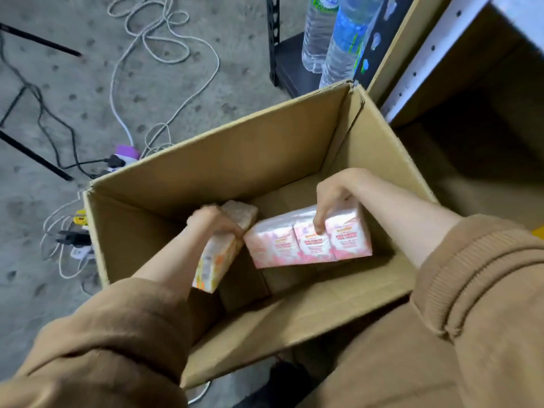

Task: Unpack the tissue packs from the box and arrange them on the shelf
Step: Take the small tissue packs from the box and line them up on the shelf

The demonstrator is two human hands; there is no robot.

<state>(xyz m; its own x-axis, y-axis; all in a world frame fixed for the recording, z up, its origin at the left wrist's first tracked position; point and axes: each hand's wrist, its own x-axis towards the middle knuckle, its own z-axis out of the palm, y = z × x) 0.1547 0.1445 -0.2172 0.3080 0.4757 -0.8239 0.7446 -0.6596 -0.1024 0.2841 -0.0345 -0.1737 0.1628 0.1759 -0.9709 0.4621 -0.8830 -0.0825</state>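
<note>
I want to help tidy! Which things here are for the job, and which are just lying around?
For the job: cardboard box, pink tissue pack, orange tissue pack, shelf.
Just lying about: water bottles, white cable, black rack.

The grey floor (82,83) fills the left side of the frame and has dark spots on it. A long white cable (218,63) curls in loops at the top. A black cable (39,108) wiggles down the left. Both run toward a white power strip with a purple end (127,153), near the middle left. 3 thin black stand legs (32,156) poke in from the left edge. Lower left, a black plug (75,238) sits in another white strip, with a small yellow thing (80,219) just beside it. At the top, 2 clear water bottles (316,39) stand on a black metal rack (273,39).
</note>
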